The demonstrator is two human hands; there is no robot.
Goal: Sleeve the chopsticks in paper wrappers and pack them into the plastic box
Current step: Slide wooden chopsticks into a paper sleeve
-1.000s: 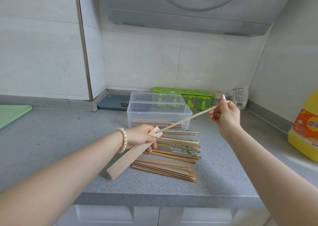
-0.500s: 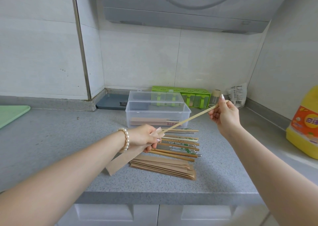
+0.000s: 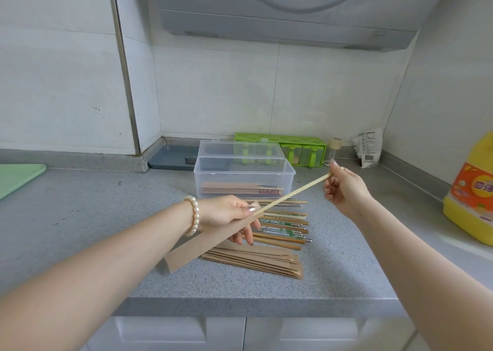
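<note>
My left hand [image 3: 226, 214] grips a brown paper wrapper [image 3: 202, 244] held slanted above the counter, its open end by my thumb. My right hand [image 3: 344, 187] pinches the far end of a pale bamboo chopstick [image 3: 293, 193], whose tip sits in the wrapper's mouth. Below lie several loose chopsticks [image 3: 282, 225] and a stack of empty wrappers [image 3: 256, 261]. The clear plastic box [image 3: 244, 175] stands open behind them with a few sleeved chopsticks [image 3: 240, 187] inside.
A green compartment box [image 3: 288, 143], a small jar [image 3: 333, 150] and a white packet [image 3: 369, 150] line the back wall. A yellow oil bottle [image 3: 472, 193] stands at the right, a green board [image 3: 18, 177] at the left, a grey tray [image 3: 173, 158] in the corner.
The chopstick has slid a little further into the wrapper's mouth, and my right hand has come slightly closer to my left.
</note>
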